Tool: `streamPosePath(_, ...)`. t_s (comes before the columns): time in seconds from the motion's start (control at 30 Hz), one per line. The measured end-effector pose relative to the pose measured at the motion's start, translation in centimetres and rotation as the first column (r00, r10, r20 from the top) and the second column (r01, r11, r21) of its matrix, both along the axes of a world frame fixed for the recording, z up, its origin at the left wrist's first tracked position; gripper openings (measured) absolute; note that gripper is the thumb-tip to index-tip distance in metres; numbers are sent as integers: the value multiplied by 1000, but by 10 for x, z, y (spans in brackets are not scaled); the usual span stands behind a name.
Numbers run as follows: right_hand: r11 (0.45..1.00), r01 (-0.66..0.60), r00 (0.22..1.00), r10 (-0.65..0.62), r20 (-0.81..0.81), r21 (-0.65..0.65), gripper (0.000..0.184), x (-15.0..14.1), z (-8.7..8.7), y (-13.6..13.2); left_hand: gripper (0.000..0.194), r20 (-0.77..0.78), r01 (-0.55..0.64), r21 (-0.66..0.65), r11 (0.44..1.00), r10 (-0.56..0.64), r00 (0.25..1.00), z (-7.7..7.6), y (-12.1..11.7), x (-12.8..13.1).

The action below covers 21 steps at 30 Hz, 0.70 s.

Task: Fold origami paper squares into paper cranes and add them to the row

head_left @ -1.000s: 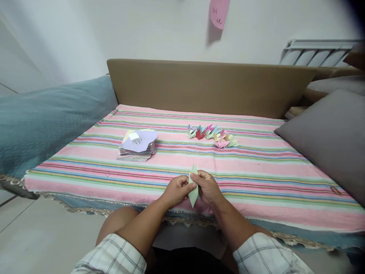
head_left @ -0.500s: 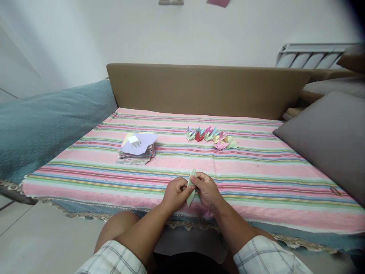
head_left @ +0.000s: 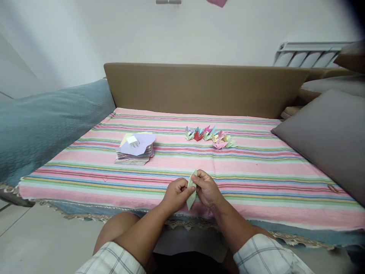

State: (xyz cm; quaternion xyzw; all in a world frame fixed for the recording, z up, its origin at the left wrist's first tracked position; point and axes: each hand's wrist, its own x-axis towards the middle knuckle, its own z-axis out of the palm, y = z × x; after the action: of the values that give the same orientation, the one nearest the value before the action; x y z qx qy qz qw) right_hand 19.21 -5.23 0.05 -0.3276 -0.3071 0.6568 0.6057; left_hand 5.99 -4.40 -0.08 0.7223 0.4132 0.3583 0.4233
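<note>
Folded green paper, long axis near-to-far, far tip leaning slightly right, above the striped cloth; left hand and right hand pinch it, thumbs uppermost.

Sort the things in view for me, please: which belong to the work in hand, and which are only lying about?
Seem to belong:
green folded paper, in left hand and right hand
paper stack
small folded paper pieces

Seem just lying about:
white block on the stack
large grey cushion
</note>
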Motion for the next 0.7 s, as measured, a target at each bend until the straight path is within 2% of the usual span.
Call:
streamPosePath(0.13, 1000, -13, 999, 13, 40, 16, 25, 2, 1, 1, 38, 50, 47, -84, 995, -43, 998, -3, 0, 0)
streamPosePath(0.23, 1000, 29, 998, -29, 55, 12, 27, 3, 1, 2, 38, 55, 51, -102, 993, -45, 997, -3, 0, 0)
streamPosePath(0.47, 999, 47, 999, -46, 8, -20, 32, 4, 1, 4, 38, -36, 2, 25, 1000, -2, 999, 1, 0, 0)
streamPosePath(0.57, 999, 48, 999, -47, 17, -12, 31, 4, 0, 5, 39, -51, -13, 40, 999, 15, 999, 1, 0, 0)
streamPosePath(0.7, 999, 49, 998, -48, 32, -19, 33, 3, -1, 5, 40, 13, 5, -103, 995, -3, 1000, -3, 0, 1)
